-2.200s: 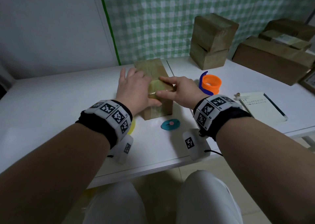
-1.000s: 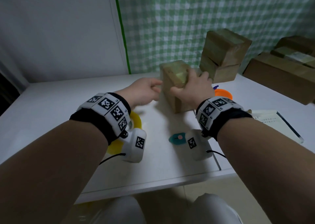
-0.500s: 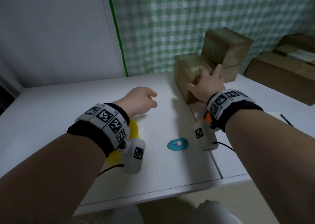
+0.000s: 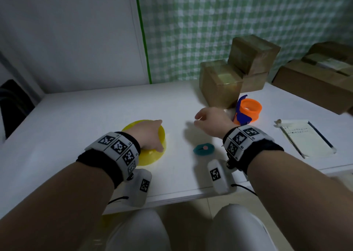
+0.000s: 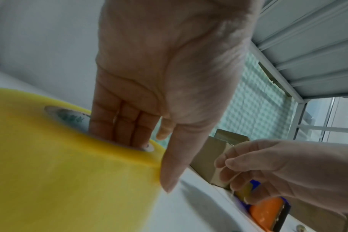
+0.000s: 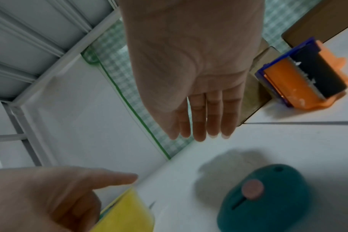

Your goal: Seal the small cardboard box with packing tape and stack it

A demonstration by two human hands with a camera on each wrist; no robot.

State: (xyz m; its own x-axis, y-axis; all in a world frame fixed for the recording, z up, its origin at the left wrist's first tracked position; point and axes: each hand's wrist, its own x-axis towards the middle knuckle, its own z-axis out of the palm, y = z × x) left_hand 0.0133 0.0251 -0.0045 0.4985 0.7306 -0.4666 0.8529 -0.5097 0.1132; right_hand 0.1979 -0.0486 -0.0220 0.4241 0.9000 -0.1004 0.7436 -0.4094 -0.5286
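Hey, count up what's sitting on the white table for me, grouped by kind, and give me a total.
Cardboard boxes: at least 5: small box, a two-box stack, large box, more boxes piled on it
Yellow tape roll: 1
Orange tape dispenser: 1
Teal cutter: 1
Notepad: 1
Total: at least 9

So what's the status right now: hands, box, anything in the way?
Left hand grips yellow tape roll, fingers in its core. Right hand open, empty. Small box on table beside stack. Nothing blocking.
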